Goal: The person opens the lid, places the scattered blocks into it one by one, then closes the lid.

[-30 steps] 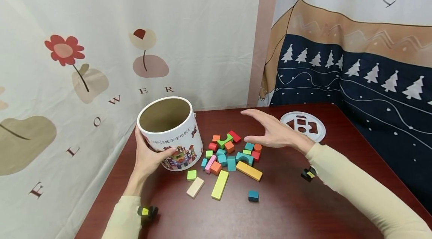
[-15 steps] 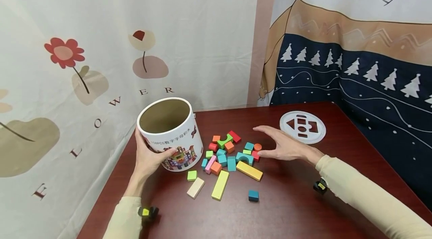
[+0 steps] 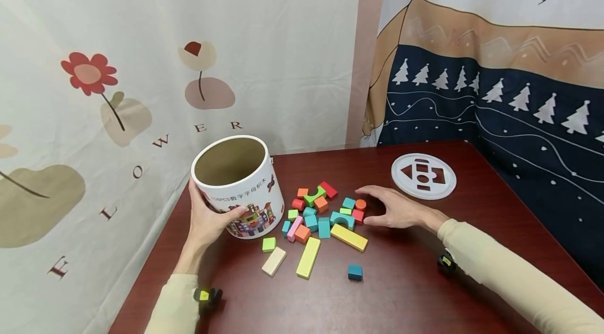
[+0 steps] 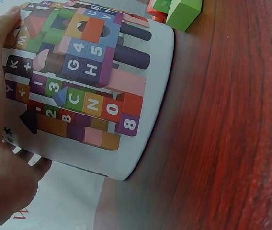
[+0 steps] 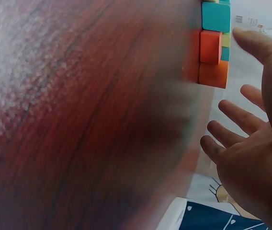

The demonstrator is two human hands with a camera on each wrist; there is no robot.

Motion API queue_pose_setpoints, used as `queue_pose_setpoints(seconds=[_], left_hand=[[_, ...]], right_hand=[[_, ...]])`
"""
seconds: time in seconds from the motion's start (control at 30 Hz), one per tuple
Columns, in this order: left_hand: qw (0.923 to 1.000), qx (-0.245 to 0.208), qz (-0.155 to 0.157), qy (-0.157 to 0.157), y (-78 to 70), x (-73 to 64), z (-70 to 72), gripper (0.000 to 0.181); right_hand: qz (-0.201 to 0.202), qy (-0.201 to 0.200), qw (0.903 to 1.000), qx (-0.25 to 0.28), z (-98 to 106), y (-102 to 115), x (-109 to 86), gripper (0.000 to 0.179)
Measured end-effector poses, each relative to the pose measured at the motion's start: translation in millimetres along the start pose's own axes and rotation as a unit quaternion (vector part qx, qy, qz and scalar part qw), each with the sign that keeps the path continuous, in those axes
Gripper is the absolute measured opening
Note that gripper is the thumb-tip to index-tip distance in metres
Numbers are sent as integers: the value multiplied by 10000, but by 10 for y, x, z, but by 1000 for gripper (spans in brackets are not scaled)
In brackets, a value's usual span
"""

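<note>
A white printed bucket (image 3: 255,203) stands tilted at the left of the table, its inside facing up toward me. My left hand (image 3: 206,221) holds its side, thumb across the printed front and fingers behind. Up close in the left wrist view, the thumb (image 4: 2,38) lies against the picture of lettered blocks. My right hand (image 3: 398,208) is spread just right of the loose blocks, holding nothing. Its thumb and fingertips are beside the red block (image 3: 358,216) and orange cylinder (image 3: 360,204). In the right wrist view the fingers reach toward the red block (image 5: 210,47).
Several colored blocks lie heaped right of the bucket, among them a teal arch (image 3: 342,219) and a yellow plank (image 3: 349,237). A dark blue block (image 3: 355,272) lies apart in front. The white lid (image 3: 443,193) with shaped holes rests behind my right hand.
My right hand has come down and nearer to me, from above the table to beside the right edge of the blocks. The left hand and bucket stay put.
</note>
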State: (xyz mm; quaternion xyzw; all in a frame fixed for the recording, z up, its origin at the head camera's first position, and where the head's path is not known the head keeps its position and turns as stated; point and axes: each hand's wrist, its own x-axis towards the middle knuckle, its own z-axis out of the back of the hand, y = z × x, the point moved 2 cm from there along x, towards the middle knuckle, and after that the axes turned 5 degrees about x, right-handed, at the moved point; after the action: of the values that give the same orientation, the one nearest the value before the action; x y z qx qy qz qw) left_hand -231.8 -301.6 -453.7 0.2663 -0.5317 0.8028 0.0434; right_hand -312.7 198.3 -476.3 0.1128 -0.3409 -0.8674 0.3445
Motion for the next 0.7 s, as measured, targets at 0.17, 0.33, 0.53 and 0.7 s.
queue_pose_setpoints(seconds=[0.17,0.33,0.53,0.7], left_hand=[[10000,-20,37,8,17,2,-4,148],[10000,-57,-36,7,22,6,-7,148],[10000,-56,-43,-2,19,4,-9,148],[9999,-125,-9,2,38,4,-12,148]], right_hand=[[96,-36,9998,-158,-29,-32,47,70],[90,-120,9996,-234,-57,-43,107,60],[155,-203,9994,-252,-79,-59,141,58],[155,-253,9992,-260,-84,-63,149,58]])
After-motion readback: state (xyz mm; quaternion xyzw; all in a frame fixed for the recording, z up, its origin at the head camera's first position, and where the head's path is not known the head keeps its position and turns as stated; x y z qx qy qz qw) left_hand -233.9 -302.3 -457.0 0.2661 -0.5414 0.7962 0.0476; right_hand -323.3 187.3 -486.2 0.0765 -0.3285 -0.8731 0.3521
